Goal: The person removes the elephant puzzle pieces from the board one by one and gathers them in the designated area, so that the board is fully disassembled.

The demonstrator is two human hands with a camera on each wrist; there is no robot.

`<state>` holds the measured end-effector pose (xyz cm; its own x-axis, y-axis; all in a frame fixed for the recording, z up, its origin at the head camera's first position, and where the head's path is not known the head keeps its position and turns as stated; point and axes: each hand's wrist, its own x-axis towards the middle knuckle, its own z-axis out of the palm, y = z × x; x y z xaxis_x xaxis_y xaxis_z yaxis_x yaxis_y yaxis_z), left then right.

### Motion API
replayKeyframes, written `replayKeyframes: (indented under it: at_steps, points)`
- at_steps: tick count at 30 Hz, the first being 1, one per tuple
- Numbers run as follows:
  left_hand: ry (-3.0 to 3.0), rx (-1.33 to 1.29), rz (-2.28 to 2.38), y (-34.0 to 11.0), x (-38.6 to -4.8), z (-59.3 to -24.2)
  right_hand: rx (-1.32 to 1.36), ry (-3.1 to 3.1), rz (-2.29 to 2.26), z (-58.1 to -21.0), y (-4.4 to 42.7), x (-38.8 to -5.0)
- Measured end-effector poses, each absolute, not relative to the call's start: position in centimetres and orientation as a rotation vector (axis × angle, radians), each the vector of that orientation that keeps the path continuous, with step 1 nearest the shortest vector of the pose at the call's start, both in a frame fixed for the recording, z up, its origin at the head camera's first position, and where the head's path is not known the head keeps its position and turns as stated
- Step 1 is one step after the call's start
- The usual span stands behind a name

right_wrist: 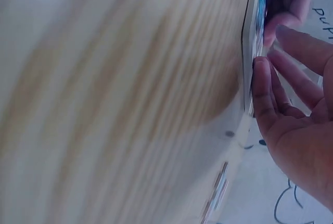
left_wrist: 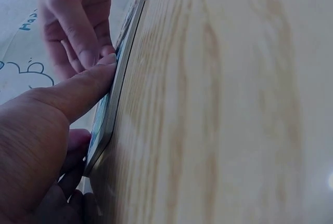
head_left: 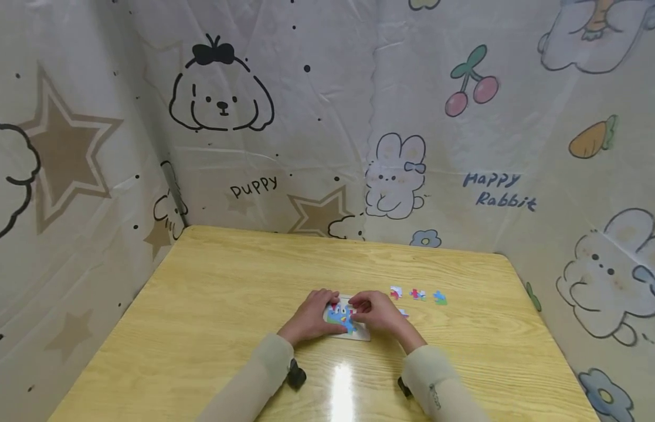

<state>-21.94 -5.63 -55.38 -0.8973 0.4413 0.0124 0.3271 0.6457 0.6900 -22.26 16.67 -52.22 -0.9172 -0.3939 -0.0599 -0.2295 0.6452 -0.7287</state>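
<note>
A small puzzle board (head_left: 362,333) with a blue, green and white picture lies on the table. My left hand (head_left: 309,316) grips its left side, thumb along the near edge and fingers at the far edge; in the left wrist view the thumb of the left hand (left_wrist: 36,125) lies over the board's rim (left_wrist: 122,73). Over the board's right part, my right hand (head_left: 381,312) has thumb and fingers bent together at a small red-and-white puzzle piece (head_left: 353,312), mostly hidden by the fingertips. In the right wrist view the fingertips of the right hand (right_wrist: 302,125) touch the board (right_wrist: 248,52).
Loose puzzle pieces lie right of the board: a red-and-white one (head_left: 395,292), a red and blue one (head_left: 417,294), a blue-green one (head_left: 440,298), and another (head_left: 403,313) partly behind the right hand. A patterned curtain (head_left: 327,146) stands behind the wooden table (head_left: 227,281).
</note>
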Motion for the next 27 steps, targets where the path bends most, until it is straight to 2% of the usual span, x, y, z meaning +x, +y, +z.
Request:
replayKeyframes:
  at_steps: [8,27]
  points:
    - [2.709,0.662,1.118,-5.9,-21.9,-55.5,-0.478,2.627,-1.147,-51.8,15.0,-22.3]
    - [2.715,0.661,1.086,-5.6,-22.0,-55.7,-0.399,2.646,-1.134,-52.5,14.9,-22.5]
